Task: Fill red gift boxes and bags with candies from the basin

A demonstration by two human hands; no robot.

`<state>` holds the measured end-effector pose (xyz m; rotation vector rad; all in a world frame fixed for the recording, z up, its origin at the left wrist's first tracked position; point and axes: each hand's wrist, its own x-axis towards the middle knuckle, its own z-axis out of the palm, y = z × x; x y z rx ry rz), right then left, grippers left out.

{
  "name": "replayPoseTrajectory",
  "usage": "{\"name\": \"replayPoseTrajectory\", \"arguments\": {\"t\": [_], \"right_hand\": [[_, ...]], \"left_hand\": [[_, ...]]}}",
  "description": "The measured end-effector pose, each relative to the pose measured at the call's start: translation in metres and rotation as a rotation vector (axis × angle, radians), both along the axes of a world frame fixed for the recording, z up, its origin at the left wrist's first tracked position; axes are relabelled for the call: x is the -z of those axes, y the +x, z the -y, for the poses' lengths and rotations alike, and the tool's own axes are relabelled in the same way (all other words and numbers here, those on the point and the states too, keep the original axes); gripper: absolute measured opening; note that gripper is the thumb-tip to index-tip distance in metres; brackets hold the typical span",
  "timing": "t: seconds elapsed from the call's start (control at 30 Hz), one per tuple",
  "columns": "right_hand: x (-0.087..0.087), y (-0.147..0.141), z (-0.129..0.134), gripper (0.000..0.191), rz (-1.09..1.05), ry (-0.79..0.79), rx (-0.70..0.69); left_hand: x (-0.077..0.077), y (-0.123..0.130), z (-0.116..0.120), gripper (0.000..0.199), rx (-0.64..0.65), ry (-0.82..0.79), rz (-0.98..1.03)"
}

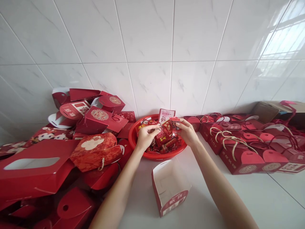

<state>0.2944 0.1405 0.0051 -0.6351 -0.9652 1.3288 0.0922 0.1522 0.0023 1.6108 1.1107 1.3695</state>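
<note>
A red plastic basin (160, 156) full of wrapped candies (164, 140) stands by the tiled wall. Over its left side is my left hand (147, 136), thumb and forefinger pinched at a small pale-and-red wrapped candy (159, 128). Above the basin's right side, my right hand (187, 130) is closed on a candy in a shiny red wrapper (175, 121). A pale pink printed card (166, 113) sticks up at the basin's back rim. Between my forearms, nearer to me, an open box (170, 187) with a white inside and red outside sits on the counter.
Folded red gift boxes (100, 114) lie in a loose heap on the left, spreading towards me. On the right, several closed red boxes (247, 159) with cord handles stand in rows. Behind them is a brown cardboard carton (264, 109). White tiles (150, 82) form the back wall.
</note>
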Motion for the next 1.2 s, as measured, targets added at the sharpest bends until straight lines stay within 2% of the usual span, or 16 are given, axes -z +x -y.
{"name": "replayPoseTrajectory", "arguments": {"t": [0.3, 0.43, 0.5, 0.6, 0.67, 0.73, 0.83, 1.0, 1.2], "right_hand": [[-0.002, 0.001, 0.000, 0.028, -0.003, 0.002, -0.020], [-0.006, -0.001, 0.003, 0.025, 0.026, 0.013, -0.043], [-0.009, -0.003, 0.006, 0.025, 0.044, 0.029, -0.060], [-0.014, -0.005, 0.012, 0.026, 0.069, 0.069, -0.090], [-0.018, -0.005, 0.016, 0.025, 0.081, 0.095, -0.104], [-0.022, -0.006, 0.020, 0.024, 0.096, 0.118, -0.112], [-0.027, -0.006, 0.026, 0.025, 0.134, 0.136, -0.119], [-0.036, -0.009, 0.036, 0.027, 0.176, 0.176, -0.126], [-0.043, -0.014, 0.043, 0.029, 0.212, 0.189, -0.105]], "left_hand": [[0.004, -0.002, -0.002, 0.023, -0.033, 0.071, -0.166], [0.001, -0.004, -0.002, 0.023, -0.061, 0.098, -0.261], [-0.004, -0.005, 0.000, 0.020, -0.048, 0.098, -0.242], [-0.016, -0.005, 0.009, 0.018, 0.025, 0.020, -0.111], [-0.025, -0.004, 0.017, 0.023, 0.101, -0.022, -0.027], [-0.033, -0.002, 0.025, 0.031, 0.149, 0.010, -0.011], [-0.039, 0.000, 0.034, 0.036, 0.134, 0.111, -0.050], [-0.041, -0.002, 0.038, 0.038, 0.075, 0.205, -0.040], [-0.046, -0.001, 0.042, 0.027, 0.038, 0.234, -0.071]]}}
